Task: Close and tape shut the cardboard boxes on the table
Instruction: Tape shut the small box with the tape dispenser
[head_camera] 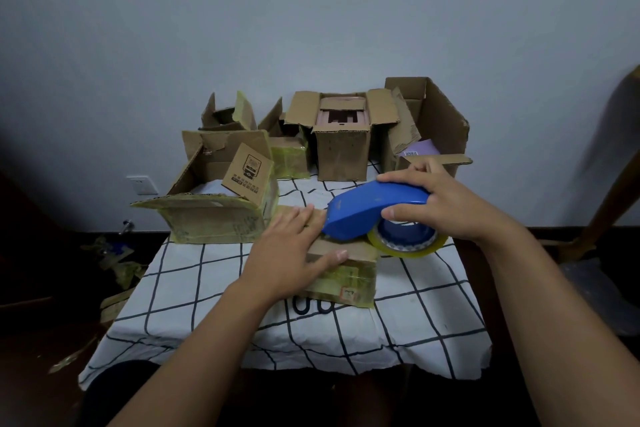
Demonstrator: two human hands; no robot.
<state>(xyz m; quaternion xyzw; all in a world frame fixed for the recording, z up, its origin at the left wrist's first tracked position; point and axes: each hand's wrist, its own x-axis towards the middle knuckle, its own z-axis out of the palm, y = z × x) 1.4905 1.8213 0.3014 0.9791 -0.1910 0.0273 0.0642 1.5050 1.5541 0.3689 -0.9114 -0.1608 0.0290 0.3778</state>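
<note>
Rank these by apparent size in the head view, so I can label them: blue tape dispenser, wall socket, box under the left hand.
1. Box under the left hand and blue tape dispenser: similar, box partly hidden, unranked.
2. Wall socket: smallest, though farther away.

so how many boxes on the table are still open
5 open: near-left box, far-left box, small box behind it, centre box, large far-right box. The box under the hands is closed. Others may be hidden.

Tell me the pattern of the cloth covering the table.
White tablecloth with a black grid of thin lines, seen in the head view.
</note>
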